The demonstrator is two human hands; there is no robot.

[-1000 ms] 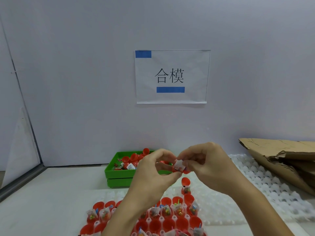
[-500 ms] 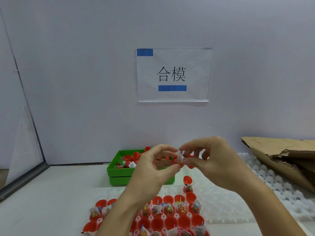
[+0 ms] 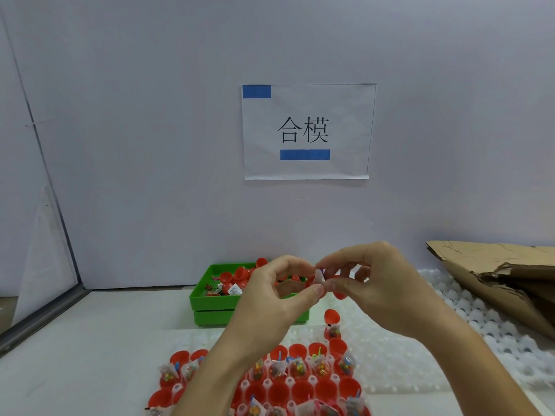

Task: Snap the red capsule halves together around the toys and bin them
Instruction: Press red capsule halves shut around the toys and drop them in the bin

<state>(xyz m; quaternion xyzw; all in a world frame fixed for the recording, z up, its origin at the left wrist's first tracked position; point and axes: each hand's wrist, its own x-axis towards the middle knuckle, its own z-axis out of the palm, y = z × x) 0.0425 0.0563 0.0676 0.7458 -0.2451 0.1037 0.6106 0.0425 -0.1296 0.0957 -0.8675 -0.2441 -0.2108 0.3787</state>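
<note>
Below a wall sheet (image 3: 307, 131) printed "合模", the left hand (image 3: 270, 298) and right hand (image 3: 381, 289) both pinch a red capsule (image 3: 338, 288) with a toy packet (image 3: 319, 277), raised above the counter (image 3: 90, 355) before the green bin (image 3: 210, 307).

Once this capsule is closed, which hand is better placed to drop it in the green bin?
Probably the left hand: it is directly in front of the green bin, while the right hand is off to its right. Both pinch the capsule.
</note>
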